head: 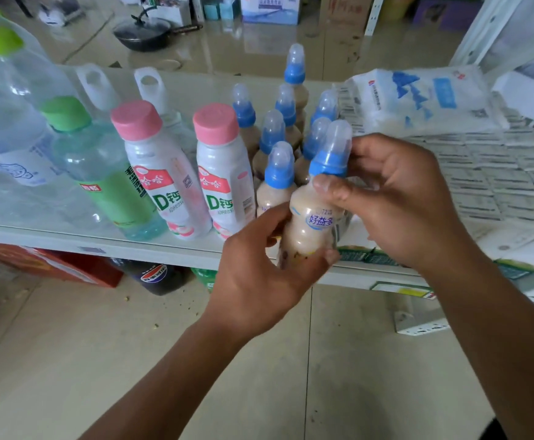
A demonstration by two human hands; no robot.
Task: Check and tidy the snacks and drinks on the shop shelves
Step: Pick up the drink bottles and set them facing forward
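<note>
Both my hands hold one small beige milk-drink bottle with a blue collar and clear teat-shaped cap, just in front of the white shelf. My left hand grips its lower body from below. My right hand wraps round its neck and upper body, thumb across the front. Behind it several bottles of the same kind stand in a cluster on the shelf. Left of them stand two pink-capped white bottles and a green-capped green-label bottle.
Large clear water bottles fill the shelf's left end. White and blue packets lie stacked on the right. Under the shelf are a red box and a dark soda bottle. A black pan sits on the floor beyond.
</note>
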